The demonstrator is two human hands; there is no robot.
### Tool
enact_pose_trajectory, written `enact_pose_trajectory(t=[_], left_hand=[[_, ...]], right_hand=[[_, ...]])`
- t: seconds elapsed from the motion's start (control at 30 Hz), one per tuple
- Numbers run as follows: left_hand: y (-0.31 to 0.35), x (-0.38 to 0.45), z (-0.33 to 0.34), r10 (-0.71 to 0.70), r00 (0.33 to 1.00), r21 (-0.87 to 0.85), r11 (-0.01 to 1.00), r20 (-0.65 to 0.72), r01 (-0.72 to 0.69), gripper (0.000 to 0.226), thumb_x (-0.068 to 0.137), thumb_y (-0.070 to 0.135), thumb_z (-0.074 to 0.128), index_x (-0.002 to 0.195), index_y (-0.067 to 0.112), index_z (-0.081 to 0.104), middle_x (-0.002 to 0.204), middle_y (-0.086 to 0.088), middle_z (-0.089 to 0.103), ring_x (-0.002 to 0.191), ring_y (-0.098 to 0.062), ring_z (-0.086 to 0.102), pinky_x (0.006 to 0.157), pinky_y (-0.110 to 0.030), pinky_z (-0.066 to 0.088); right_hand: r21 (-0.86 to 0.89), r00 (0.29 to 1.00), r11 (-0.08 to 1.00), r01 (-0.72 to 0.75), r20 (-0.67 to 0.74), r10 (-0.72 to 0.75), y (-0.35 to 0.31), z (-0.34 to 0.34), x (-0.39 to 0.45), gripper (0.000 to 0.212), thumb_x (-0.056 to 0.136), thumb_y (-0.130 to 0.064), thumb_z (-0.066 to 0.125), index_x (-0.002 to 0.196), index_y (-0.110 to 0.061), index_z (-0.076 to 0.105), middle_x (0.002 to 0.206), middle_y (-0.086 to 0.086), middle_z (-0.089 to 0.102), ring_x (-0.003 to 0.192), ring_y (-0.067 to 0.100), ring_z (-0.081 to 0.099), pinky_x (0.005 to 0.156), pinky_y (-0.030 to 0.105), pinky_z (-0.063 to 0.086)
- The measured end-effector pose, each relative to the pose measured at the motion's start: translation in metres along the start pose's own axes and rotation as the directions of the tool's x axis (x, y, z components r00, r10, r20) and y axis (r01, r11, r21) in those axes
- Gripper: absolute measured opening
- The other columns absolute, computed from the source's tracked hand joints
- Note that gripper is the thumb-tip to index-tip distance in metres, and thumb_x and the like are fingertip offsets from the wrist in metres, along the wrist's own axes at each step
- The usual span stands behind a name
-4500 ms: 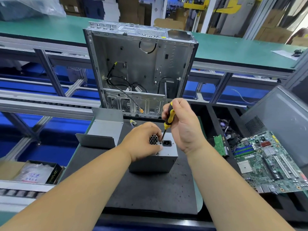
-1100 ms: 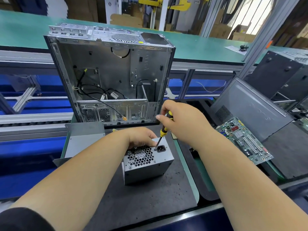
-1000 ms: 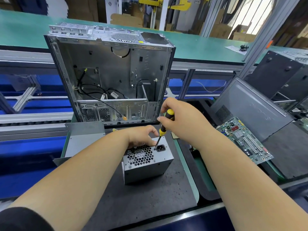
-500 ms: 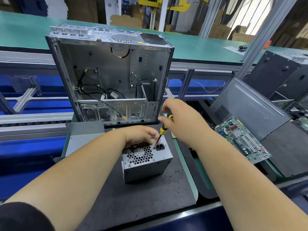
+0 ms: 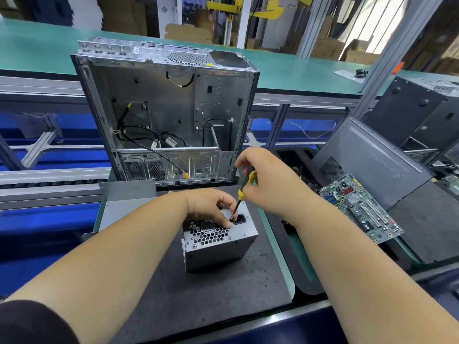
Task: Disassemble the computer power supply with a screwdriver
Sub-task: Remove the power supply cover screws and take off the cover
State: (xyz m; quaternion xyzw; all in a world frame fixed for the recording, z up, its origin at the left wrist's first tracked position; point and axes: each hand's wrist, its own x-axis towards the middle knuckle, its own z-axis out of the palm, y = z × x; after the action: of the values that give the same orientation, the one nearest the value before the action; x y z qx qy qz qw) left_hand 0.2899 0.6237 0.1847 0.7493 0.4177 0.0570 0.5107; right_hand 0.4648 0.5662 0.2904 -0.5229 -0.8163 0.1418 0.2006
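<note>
Your right hand [image 5: 267, 181] grips the screwdriver [image 5: 244, 188], your left hand [image 5: 211, 207] holds the power supply [image 5: 218, 240], apparently unopened.

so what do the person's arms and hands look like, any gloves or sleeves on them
No gloves: both the left hand and the right hand are bare, with no rings or watch visible. The forearms are bare too. A dark black sleeve shows on the left upper arm at the frame's lower left corner.
</note>
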Motion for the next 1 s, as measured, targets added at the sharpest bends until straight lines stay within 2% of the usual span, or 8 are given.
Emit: enact_pose_trajectory(t=[0.13,0.23,0.37,0.43,0.6,0.73,0.87,1.0], left_hand=[[0.000,0.001,0.000,0.013,1.000,0.017,1.000,0.007,-0.013,0.020,0.077,0.019,0.083,0.083,0.030,0.067,0.107,0.013,0.067,0.109,-0.003,0.058,0.101,-0.031,0.038],[0.001,0.001,0.001,0.017,1.000,0.019,1.000,-0.025,-0.017,0.030,0.076,0.016,0.084,0.086,0.022,0.057,0.123,-0.014,0.060,0.123,-0.027,0.051,0.111,-0.044,0.035],[-0.002,0.002,0.002,-0.003,1.000,-0.012,1.000,0.001,0.003,0.039,0.077,0.014,0.083,0.105,0.008,0.056,0.110,-0.007,0.052,0.104,-0.015,0.043,0.093,-0.036,0.036],[-0.001,0.002,0.002,-0.013,1.000,-0.005,1.000,0.002,0.013,0.052,0.078,0.015,0.083,0.118,0.000,0.054,0.115,-0.009,0.057,0.106,-0.023,0.051,0.099,-0.037,0.037],[0.000,0.002,0.002,0.017,1.000,0.012,1.000,-0.009,-0.017,0.035,0.075,0.018,0.084,0.099,0.010,0.061,0.127,-0.018,0.058,0.126,-0.032,0.050,0.113,-0.052,0.034],[0.000,0.001,0.003,0.015,1.000,-0.045,0.999,0.022,-0.014,0.030,0.073,0.010,0.084,0.082,0.022,0.058,0.111,-0.001,0.066,0.117,-0.012,0.057,0.108,-0.040,0.040],[0.005,-0.001,0.001,0.001,0.997,-0.062,0.998,0.076,0.004,0.030,0.074,0.007,0.082,0.083,0.022,0.058,0.090,0.019,0.065,0.091,0.001,0.059,0.086,-0.023,0.044],[0.008,-0.002,0.003,-0.001,1.000,-0.049,0.999,0.022,0.002,0.039,0.073,0.008,0.083,0.104,0.001,0.060,0.125,-0.014,0.061,0.124,-0.024,0.054,0.111,-0.046,0.037]], right_hand=[[-0.088,0.998,0.995,0.039,-0.054,-0.044,-0.001,0.002,0.001,0.012,0.092,-0.029,0.062,0.099,-0.023,0.055,0.091,-0.008,0.057,0.080,0.011,0.052,0.068,0.027,0.043],[-0.065,0.997,0.996,0.056,-0.051,-0.060,-0.001,0.003,0.003,0.006,0.095,-0.026,0.059,0.099,-0.022,0.056,0.093,-0.008,0.059,0.082,0.012,0.053,0.071,0.029,0.042],[0.007,0.998,0.998,0.063,-0.026,-0.062,-0.001,0.001,-0.003,0.023,0.085,-0.013,0.057,0.106,-0.024,0.053,0.100,-0.010,0.054,0.088,0.014,0.052,0.076,0.030,0.045],[0.027,0.998,0.998,0.065,-0.014,-0.065,-0.002,0.000,-0.006,0.024,0.083,-0.016,0.057,0.105,-0.025,0.053,0.100,-0.010,0.053,0.089,0.014,0.051,0.076,0.031,0.046],[-0.040,0.996,0.996,0.077,-0.047,-0.078,0.001,0.002,-0.003,0.014,0.093,-0.035,0.061,0.100,-0.028,0.051,0.094,-0.014,0.047,0.080,0.002,0.048,0.069,0.024,0.038],[0.046,0.997,0.997,0.063,-0.044,-0.061,0.001,0.001,-0.004,0.023,0.085,-0.015,0.063,0.101,-0.026,0.052,0.095,-0.013,0.048,0.085,0.005,0.048,0.071,0.022,0.037],[0.050,0.998,0.997,0.064,-0.003,-0.064,-0.001,0.000,-0.006,0.026,0.080,-0.017,0.061,0.102,-0.027,0.052,0.096,-0.012,0.049,0.088,0.013,0.050,0.071,0.028,0.041],[-0.025,0.997,0.998,0.062,-0.048,-0.063,0.003,0.002,-0.004,0.015,0.092,-0.032,0.061,0.101,-0.028,0.049,0.093,-0.015,0.046,0.083,0.008,0.049,0.069,0.028,0.040]])
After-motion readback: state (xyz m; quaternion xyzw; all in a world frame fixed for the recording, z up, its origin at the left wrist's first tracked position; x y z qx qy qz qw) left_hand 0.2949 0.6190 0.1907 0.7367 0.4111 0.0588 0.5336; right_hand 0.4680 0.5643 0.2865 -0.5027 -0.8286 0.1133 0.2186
